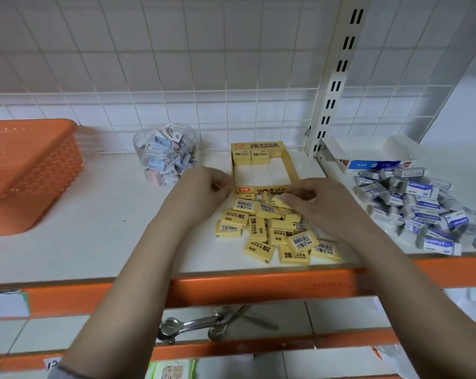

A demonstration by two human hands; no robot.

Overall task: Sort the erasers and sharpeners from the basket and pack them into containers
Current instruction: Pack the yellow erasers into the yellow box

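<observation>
A yellow eraser box (292,168) lies open on the white shelf, with a few yellow erasers (250,156) lined up at its far end. A heap of loose yellow erasers (269,231) lies in front of the box. My right hand (317,199) pinches one yellow eraser (275,201) above the heap. My left hand (204,187) is at the box's near left corner with curled fingers; what it holds is not clear. A clear jar (165,155) holds several sharpeners.
An orange basket (26,165) stands tilted at the left. A pile of white and blue erasers (420,203) lies at the right, behind it an open white and blue box (368,157). A slotted upright post (335,86) rises behind. The shelf's orange front edge (258,285) runs below.
</observation>
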